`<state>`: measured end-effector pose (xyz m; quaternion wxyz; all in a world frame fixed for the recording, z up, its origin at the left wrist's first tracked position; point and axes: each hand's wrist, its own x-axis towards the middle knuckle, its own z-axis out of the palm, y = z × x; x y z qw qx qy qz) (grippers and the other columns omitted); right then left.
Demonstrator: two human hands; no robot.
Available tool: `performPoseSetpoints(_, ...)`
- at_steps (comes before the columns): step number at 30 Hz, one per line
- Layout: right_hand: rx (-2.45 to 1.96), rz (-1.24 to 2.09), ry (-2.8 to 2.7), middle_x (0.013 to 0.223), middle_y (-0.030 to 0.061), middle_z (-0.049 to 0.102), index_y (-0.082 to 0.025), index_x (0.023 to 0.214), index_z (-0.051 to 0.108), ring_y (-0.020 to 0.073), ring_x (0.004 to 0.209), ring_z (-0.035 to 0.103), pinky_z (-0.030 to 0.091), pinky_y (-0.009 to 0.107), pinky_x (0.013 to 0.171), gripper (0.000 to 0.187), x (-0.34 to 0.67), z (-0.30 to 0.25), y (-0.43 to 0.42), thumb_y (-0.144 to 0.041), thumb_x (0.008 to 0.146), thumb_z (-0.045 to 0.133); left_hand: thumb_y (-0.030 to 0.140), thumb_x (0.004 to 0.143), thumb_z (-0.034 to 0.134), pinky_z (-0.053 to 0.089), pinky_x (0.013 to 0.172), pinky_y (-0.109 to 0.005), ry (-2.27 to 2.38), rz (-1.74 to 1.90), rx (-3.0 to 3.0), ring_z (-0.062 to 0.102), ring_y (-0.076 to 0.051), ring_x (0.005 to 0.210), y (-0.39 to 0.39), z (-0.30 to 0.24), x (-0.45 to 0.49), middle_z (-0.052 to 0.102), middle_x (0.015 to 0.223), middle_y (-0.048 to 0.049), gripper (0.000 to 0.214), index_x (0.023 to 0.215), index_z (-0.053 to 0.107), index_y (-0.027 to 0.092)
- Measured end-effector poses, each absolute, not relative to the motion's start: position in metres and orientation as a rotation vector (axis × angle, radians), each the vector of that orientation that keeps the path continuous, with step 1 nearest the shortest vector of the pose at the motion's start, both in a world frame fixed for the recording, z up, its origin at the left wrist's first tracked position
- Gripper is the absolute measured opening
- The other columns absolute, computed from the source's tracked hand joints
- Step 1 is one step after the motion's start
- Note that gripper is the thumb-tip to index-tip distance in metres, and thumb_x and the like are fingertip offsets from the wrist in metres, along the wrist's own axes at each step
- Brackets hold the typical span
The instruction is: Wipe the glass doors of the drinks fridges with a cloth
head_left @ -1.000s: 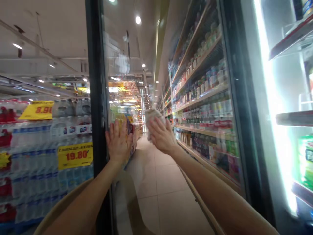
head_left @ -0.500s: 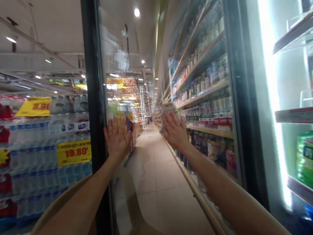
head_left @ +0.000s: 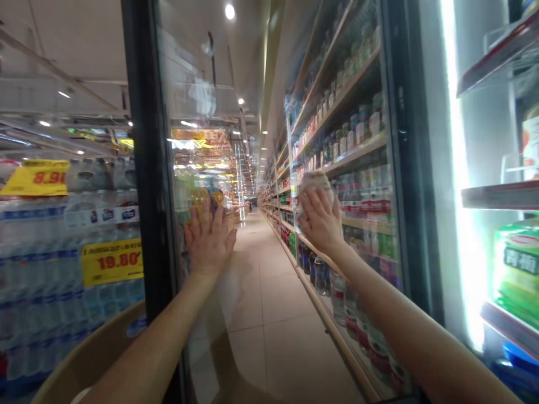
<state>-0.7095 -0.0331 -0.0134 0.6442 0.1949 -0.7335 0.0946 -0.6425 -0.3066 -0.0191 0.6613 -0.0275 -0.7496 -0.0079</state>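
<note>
A black-framed glass door (head_left: 261, 269) stands open before me, and the aisle shows in or through its pane. My left hand (head_left: 209, 238) lies flat against the glass near the left frame bar, fingers spread, with nothing in it. Higher and to the right, my right hand (head_left: 323, 219) presses a pale, crumpled cloth (head_left: 314, 180) to the pane. The fingers lie over the cloth, and part of it sticks out above the fingertips.
On the left, shrink-wrapped water bottles (head_left: 42, 280) are stacked beside yellow price signs (head_left: 113, 262). At the right is a lit cooler interior with shelves (head_left: 501, 196) and a green package (head_left: 520, 269). A tan curved rim (head_left: 84, 359) lies at the lower left.
My right hand and the cloth have moved to the right across the glass. My left hand stays flat on the pane, now slightly further right from the frame bar. The view has shifted a little.
</note>
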Motion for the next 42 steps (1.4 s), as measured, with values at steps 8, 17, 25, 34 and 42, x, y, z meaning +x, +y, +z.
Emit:
performPoseSetpoints(8,0.179,0.419,-1.674,0.151,0.0106,0.027,-0.016,0.142,0.032,0.0312,0.14,0.017,0.02,0.06,0.108,0.057,-0.71,-0.014,-0.018,-0.032,0.088,0.034,0.046,0.087,0.04,0.009,0.113,-0.053,-1.667,-0.007,-0.046,0.009,-0.03,0.142,-0.304,-0.023,-0.644,0.023,0.151,-0.0113,0.06,0.14,0.034,0.019)
performPoseSetpoints(17,0.157,0.496,-1.671,0.148,0.0103,0.033,-0.02,0.139,0.038,0.0304,0.138,0.022,0.021,0.059,0.107,0.054,-0.72,-0.019,0.026,-0.034,0.087,0.034,0.044,0.088,0.039,0.011,0.113,-0.051,-1.626,0.007,-0.058,0.013,-0.03,0.141,-0.303,-0.024,-0.644,0.027,0.15,-0.0129,0.057,0.138,0.038,0.016)
performPoseSetpoints(25,0.38,0.31,-1.662,0.146,0.0067,0.036,-0.023,0.139,0.038,0.0262,0.139,0.022,0.019,0.056,0.11,0.052,-0.711,-0.035,-0.022,-0.03,0.087,0.035,0.044,0.088,0.041,0.013,0.113,-0.05,-1.6,0.029,-0.057,0.014,-0.029,0.141,-0.303,-0.025,-0.645,0.029,0.149,-0.0134,0.057,0.138,0.039,0.016)
performPoseSetpoints(34,0.117,0.497,-1.554,0.145,0.0099,0.038,-0.02,0.137,0.041,0.0293,0.137,0.025,0.019,0.059,0.108,0.051,-0.723,-0.035,0.001,-0.03,0.088,0.034,0.043,0.088,0.042,0.013,0.113,-0.052,-1.602,0.043,-0.061,0.015,-0.031,0.141,-0.306,-0.026,-0.649,0.028,0.149,-0.0127,0.057,0.139,0.037,0.018)
performPoseSetpoints(42,0.756,0.121,-1.563,0.144,0.0022,0.04,-0.025,0.136,0.041,0.0209,0.139,0.021,0.006,0.049,0.115,0.049,-0.695,-0.028,-0.107,-0.028,0.087,0.04,0.042,0.089,0.041,0.015,0.112,-0.053,-1.607,0.049,-0.06,0.015,-0.032,0.14,-0.311,-0.026,-0.653,0.028,0.149,-0.0132,0.057,0.14,0.035,0.018)
